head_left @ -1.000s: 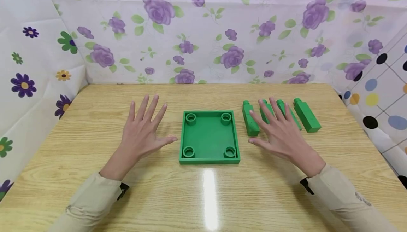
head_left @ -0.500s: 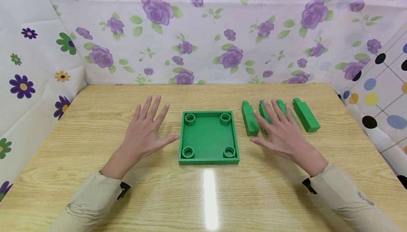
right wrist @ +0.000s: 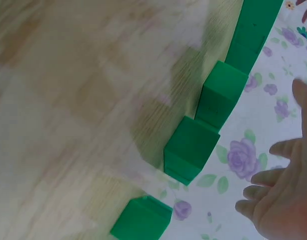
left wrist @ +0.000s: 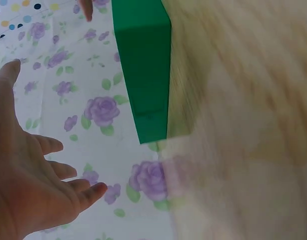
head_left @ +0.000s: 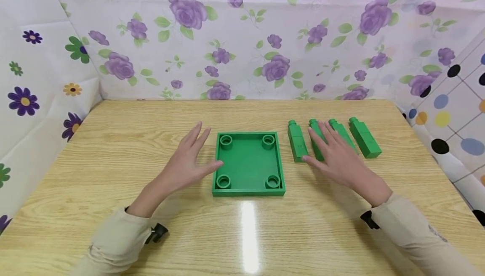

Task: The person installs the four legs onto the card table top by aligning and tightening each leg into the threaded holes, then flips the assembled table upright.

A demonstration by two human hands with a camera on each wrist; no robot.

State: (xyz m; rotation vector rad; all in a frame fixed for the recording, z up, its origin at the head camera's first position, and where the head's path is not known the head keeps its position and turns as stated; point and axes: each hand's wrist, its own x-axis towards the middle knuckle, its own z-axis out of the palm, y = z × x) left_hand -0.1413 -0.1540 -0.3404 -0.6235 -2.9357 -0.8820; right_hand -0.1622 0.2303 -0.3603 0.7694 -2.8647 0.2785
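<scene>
A green square tray-like panel [head_left: 248, 162] lies on the table, with a raised rim and a round socket in each corner. My left hand [head_left: 183, 164] hovers at its left side, fingers loosely extended, and the thumb tip overlaps the rim in the head view. In the left wrist view the panel's side [left wrist: 146, 65] stands beyond the open palm [left wrist: 38, 185]. My right hand [head_left: 341, 160] is above several green posts with narrow round tips, partly covering the middle ones. The leftmost post [head_left: 297, 139] is by the thumb; the rightmost post [head_left: 364, 137] lies uncovered. Neither hand holds anything.
The wooden table [head_left: 189, 234] carries a bright light reflection in front of the panel. A purple-flowered cloth [head_left: 242, 49] hangs along the back edge, with patterned cloths at the left and right sides.
My left hand has moved right to the panel and turned, its fingers closer together. My right hand's spread fingers have drawn together and dipped over the posts. Panel and posts have stayed put.
</scene>
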